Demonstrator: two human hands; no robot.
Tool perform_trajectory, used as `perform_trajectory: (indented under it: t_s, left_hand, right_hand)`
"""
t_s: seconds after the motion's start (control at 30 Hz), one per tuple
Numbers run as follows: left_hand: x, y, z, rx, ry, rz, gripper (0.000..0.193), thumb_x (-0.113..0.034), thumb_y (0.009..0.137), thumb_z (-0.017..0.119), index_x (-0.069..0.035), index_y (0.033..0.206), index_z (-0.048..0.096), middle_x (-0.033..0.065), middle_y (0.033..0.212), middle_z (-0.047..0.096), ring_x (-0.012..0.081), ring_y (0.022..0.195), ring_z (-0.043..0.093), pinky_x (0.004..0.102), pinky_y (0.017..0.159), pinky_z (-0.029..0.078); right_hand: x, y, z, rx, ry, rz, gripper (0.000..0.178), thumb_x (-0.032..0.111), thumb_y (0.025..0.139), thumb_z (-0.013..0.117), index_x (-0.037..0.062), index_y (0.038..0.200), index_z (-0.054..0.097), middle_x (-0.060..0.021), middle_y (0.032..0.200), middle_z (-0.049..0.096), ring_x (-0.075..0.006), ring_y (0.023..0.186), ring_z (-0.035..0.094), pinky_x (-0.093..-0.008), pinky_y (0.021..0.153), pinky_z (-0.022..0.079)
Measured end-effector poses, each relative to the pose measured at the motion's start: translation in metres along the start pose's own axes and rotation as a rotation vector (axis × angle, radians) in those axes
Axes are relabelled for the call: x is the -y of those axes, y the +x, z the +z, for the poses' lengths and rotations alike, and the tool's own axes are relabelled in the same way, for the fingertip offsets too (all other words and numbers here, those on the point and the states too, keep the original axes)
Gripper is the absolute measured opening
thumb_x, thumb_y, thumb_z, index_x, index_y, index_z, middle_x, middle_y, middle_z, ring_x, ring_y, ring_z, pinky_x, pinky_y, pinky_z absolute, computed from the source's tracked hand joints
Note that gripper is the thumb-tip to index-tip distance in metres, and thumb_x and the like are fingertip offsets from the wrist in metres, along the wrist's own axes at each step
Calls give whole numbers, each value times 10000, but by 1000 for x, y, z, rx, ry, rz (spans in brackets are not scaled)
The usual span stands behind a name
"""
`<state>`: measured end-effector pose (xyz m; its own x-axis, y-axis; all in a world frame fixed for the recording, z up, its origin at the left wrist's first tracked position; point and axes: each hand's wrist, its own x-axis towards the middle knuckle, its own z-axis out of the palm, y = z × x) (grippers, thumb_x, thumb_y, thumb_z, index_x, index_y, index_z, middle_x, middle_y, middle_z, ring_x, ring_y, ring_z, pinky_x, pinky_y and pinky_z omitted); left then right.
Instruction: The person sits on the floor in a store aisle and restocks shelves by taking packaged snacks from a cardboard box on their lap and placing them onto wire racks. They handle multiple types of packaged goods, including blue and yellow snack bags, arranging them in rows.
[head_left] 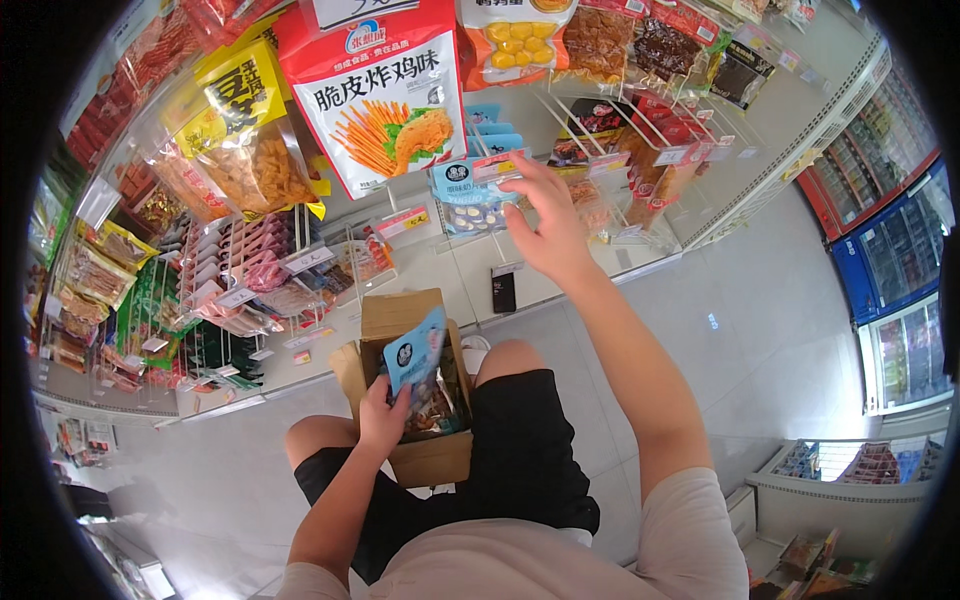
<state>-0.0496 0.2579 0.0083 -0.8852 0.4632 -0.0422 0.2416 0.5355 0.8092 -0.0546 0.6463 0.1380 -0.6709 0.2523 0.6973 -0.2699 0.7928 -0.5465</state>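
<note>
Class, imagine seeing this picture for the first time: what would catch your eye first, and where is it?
Probably the big red-and-white bag at the top, left of centre, with a yellow bag to its left. Next, the open box between the knees, where the left hand holds a blue pouch. The right hand is raised beside hanging blue pouches.

1 carton (432, 460), at least 2 blue pouches (416, 352)
</note>
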Motion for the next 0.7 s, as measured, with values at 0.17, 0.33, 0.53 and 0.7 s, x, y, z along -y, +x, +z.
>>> perform_trajectory:
  t_s: [0.17,0.33,0.53,0.7]
  left_hand:
    - [-69,35,-4,2,-362,-19,168,-143,1027,691,-3,1117,665,31,928,707,86,787,612,304,700,514]
    - [-106,87,22,66,-631,-51,222,-144,1063,650,0,1231,649,3,1013,704,72,895,618,278,811,522]
    - [-131,155,73,165,-880,-84,230,-150,1074,630,-23,1264,656,22,1116,719,91,957,648,308,848,551]
    - [-136,194,93,124,-960,-107,216,-149,1087,596,-38,1265,645,32,1167,717,124,982,671,318,869,560]
  right_hand:
    - [-5,3,-4,20,0,-9,296,-36,880,658,53,1163,659,-140,1536,572,-394,1409,488,-477,1153,427]
    - [-3,8,-13,63,28,23,315,-55,900,619,55,1189,674,-121,1536,579,-335,1419,504,-438,1180,404]
    - [-2,10,-15,63,20,-6,327,-48,900,628,52,1209,667,-117,1535,580,-332,1419,506,-442,1180,403]
    - [-6,14,-16,87,29,-20,334,-33,897,657,53,1220,663,-114,1527,588,-336,1410,510,-445,1176,405]
